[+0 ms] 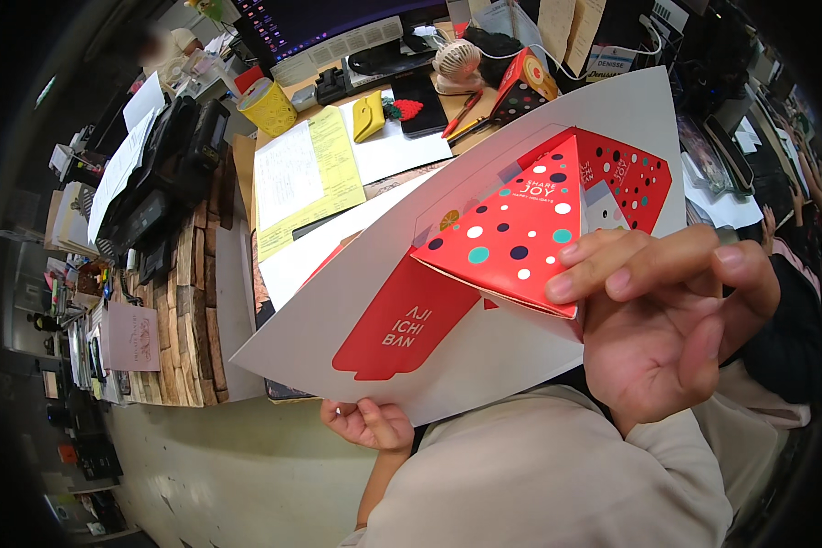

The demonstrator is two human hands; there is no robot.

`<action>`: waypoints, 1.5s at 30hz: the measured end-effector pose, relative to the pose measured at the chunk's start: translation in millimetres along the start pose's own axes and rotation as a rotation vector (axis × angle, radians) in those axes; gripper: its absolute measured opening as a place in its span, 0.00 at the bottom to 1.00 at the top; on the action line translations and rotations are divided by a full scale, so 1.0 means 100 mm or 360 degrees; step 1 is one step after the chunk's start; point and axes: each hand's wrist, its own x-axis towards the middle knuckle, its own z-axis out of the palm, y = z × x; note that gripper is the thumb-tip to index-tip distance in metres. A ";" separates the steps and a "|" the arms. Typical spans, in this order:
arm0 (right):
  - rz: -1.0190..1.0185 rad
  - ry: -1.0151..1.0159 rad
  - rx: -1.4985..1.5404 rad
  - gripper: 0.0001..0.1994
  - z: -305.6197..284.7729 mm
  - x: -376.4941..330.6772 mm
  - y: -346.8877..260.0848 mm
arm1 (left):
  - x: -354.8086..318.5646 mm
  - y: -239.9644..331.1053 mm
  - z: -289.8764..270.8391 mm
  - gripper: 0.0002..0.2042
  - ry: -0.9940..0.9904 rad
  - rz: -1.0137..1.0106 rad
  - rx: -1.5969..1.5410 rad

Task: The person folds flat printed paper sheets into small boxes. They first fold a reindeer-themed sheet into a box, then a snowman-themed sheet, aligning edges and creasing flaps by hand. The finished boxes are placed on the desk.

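Observation:
My left hand (367, 423) pinches the lower edge of a large white sheet (288, 356) between thumb and fingers. The sheet carries a printed red box pattern with polka dots and stands tilted over the desk. In front of it, my right hand (671, 315) grips a red triangular paper box (511, 228) by its lower right corner. White, teal and navy dots cover the box's face. Part of the printed pattern is hidden behind the box and my right fingers. Whether the box touches the sheet, I cannot tell.
Beyond the sheet lie papers (288, 173), a yellow pouch (368, 116), a small fan (458, 66) and another dotted triangular box (523, 84). A monitor (329, 27) stands at the back. At left, a black printer (160, 187) sits on a wood-patterned surface (187, 301).

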 end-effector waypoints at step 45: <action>0.1435 0.0261 0.0332 0.12 0.34 0.01 1.26 | 0.75 -0.11 0.86 0.65 -0.1392 0.0205 0.1261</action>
